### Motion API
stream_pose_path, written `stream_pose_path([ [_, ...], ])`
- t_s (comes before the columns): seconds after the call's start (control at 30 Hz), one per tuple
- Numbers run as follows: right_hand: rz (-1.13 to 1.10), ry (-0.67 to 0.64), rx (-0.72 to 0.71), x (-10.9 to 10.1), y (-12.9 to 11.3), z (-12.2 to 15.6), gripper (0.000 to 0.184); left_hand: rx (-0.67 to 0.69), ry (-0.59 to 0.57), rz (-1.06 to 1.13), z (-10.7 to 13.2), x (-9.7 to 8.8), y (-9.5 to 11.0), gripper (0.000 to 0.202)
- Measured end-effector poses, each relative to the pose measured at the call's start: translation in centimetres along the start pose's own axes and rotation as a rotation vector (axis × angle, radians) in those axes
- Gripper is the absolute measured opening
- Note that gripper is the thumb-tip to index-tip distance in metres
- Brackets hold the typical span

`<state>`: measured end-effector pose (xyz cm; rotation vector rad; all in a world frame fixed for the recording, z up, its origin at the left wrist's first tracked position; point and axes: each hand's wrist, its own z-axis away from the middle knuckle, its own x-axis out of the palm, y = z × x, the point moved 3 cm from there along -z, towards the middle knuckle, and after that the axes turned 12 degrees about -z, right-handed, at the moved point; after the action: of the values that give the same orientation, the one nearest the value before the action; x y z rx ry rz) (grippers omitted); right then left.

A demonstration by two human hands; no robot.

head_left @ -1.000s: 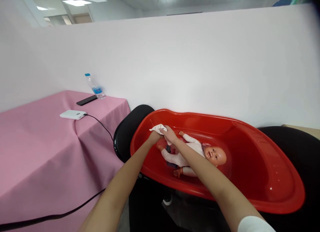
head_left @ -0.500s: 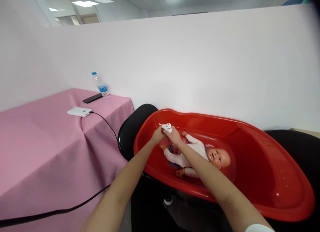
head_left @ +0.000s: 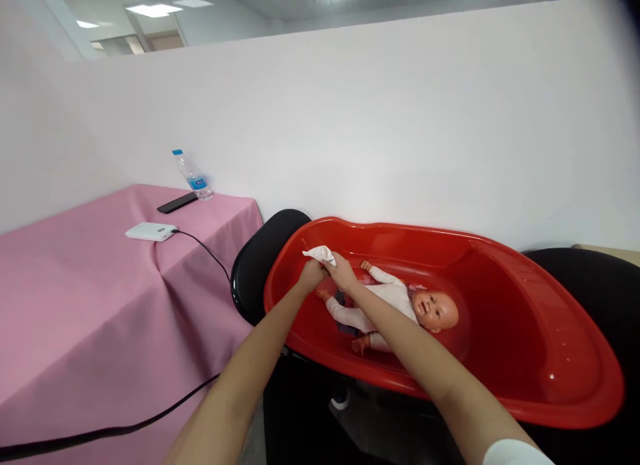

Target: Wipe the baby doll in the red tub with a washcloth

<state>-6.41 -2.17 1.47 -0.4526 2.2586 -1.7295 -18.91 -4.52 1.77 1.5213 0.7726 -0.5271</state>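
Observation:
My left hand [head_left: 313, 273] and my right hand [head_left: 342, 271] are close together over the left end of a red baby bathtub [head_left: 500, 305]. Both are closed on a small crumpled white cloth [head_left: 320, 253], whose loose end sticks out to the left. Beneath and beside my right forearm a baby doll [head_left: 395, 298] in white clothes lies on its back in the tub, head to the right and legs toward my hands. Something dark, partly hidden, lies under the doll's legs. My fingertips are hard to make out.
A pink-covered table [head_left: 75, 265] stands at the left with a white power bank [head_left: 151, 231], a dark flat object [head_left: 177, 203] and a water bottle [head_left: 195, 178]. A black cable [head_left: 205, 247] runs off the table. Black chairs [head_left: 265, 251] are at both tub ends; a white wall [head_left: 400, 131] rises behind.
The white cloth's loose end has swung out further to the left as my hands turned slightly. The view has shifted a little; the doll lies as before.

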Motion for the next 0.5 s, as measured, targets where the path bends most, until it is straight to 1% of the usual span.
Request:
stream_pose_path([
  [0.03, 0.005, 0.008, 0.016, -0.2, 0.1, 0.0, 0.021, -0.026, -0.014, -0.006, 0.1, 0.0, -0.3, 0.016],
  [0.1, 0.015, 0.060, 0.023, -0.9, 0.1, 0.2, 0.021, -0.057, -0.024, -0.016, 0.4, 0.0, -0.5, 0.018],
  [0.2, 0.006, 0.184, 0.021, -1.7, -0.1, 0.4, 0.026, -0.048, -0.008, 0.023, 0.6, -0.2, -0.3, 0.034],
  [0.27, -0.018, 0.173, 0.041, -1.7, 0.0, 0.5, 0.028, -0.023, -0.006, 0.023, 0.7, -0.3, 0.1, 0.039],
  [0.37, -0.026, 0.109, 0.068, -1.3, 0.6, 0.6, 0.032, 0.008, -0.013, -0.058, 0.9, -0.4, 0.5, 0.036],
  [0.43, -0.008, 0.119, 0.081, -1.1, 1.0, 0.7, 0.028, 0.014, -0.020, -0.114, 1.0, -0.5, 0.5, 0.035],
  [0.5, 0.024, 0.126, 0.056, -1.2, 1.1, 0.6, 0.023, 0.021, -0.035, -0.133, 1.0, -0.4, 0.5, 0.035],
])
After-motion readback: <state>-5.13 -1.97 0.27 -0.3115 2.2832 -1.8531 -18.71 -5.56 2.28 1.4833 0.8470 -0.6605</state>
